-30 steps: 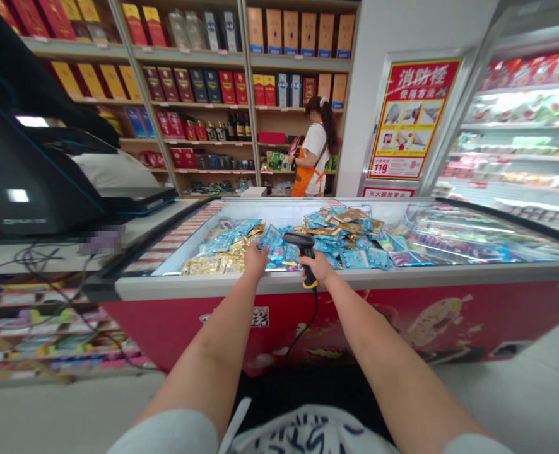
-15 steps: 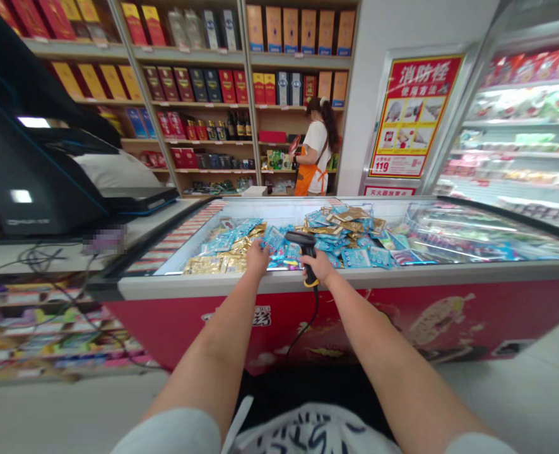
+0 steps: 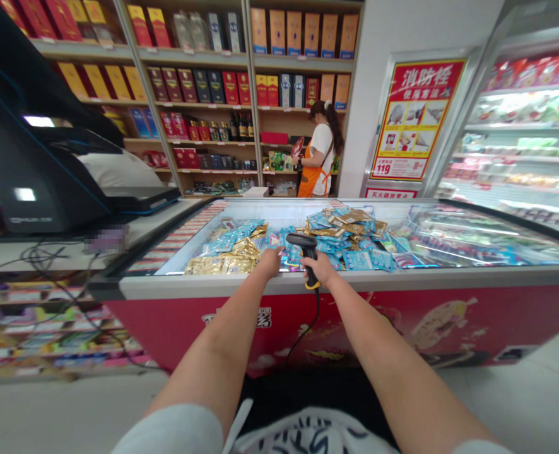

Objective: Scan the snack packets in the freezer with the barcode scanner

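Note:
My right hand [image 3: 323, 270] is closed round the handle of a black and yellow barcode scanner [image 3: 303, 241], held upright over the front edge of the chest freezer [image 3: 166, 287]. A cord hangs from its base. To the left of the scanner, my left hand [image 3: 270, 261] is closed at the edge of a small packet with pink and white print [image 3: 274, 239]; the fingertips are partly hidden. Blue packets [image 3: 358, 260] and gold-brown packets [image 3: 353, 217] lie heaped beyond the scanner. More gold packets [image 3: 217, 265] lie in the freezer's left part.
A black checkout machine [image 3: 47, 189] and tangled cables [image 3: 40, 258] occupy the counter at left. Behind the freezer, a person in an orange apron [image 3: 313, 180] faces shelves of boxed bottles [image 3: 208, 85]. A refrigerated display [image 3: 525, 126] stands at right.
My left hand has moved right, closer to the scanner, and the packet beside it now shows pink and white print. The scanner stays almost in place in my right hand.

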Available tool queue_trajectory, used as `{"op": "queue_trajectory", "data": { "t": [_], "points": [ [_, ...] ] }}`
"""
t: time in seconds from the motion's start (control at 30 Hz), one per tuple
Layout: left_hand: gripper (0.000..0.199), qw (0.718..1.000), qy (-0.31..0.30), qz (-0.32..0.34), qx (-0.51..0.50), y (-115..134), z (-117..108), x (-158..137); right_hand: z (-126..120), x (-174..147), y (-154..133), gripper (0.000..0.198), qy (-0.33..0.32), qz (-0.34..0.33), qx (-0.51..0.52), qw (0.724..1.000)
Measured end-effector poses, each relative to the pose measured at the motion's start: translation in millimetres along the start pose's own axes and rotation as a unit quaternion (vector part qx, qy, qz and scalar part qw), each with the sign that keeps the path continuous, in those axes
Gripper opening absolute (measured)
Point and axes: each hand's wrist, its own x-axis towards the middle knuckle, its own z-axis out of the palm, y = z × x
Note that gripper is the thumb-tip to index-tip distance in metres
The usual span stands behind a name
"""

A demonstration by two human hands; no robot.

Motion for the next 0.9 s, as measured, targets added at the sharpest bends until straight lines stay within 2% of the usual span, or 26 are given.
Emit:
{"op": "queue_trajectory", "data": {
  "t": [0.13,0.27,0.37,0.47,0.6,0.7,0.8,0.9],
  "points": [
    [0.040,0.999,0.014,0.027,0.042,3.4,1.6,-4.9,0.0,-0.2,-0.9,0.021,0.002,-0.001,-0.010,1.000],
    [0.043,0.995,0.040,0.066,0.060,6.2,-8.2,-15.1,0.0,-0.4,-2.1,0.023,-0.001,0.000,-0.008,1.000],
    [0.040,0.990,0.057,0.103,0.072,-4.5,-27.5,-23.0,0.1,-0.1,-1.8,0.021,-0.001,0.006,-0.008,1.000],
    [0.036,0.982,0.078,0.128,0.115,-28.9,-57.6,-29.3,-0.1,0.9,-0.1,0.018,-0.001,0.007,-0.015,1.000],
    [0.050,0.977,0.006,0.063,0.203,-62.6,-101.3,-33.8,-0.5,2.8,3.0,0.016,-0.003,-0.002,-0.010,1.000],
    [0.054,0.961,-0.059,0.022,0.270,-73.3,-120.6,-31.4,-0.8,4.1,4.7,0.017,-0.001,0.009,-0.014,1.000],
    [0.046,0.944,-0.085,0.026,0.317,-69.3,-121.8,-23.2,-0.8,4.6,5.3,0.018,0.002,0.012,-0.018,1.000],
    [0.037,0.951,-0.058,0.036,0.303,-57.8,-110.9,-12.9,-0.7,4.4,5.0,0.018,0.002,0.007,-0.012,1.000]
  ]
}}
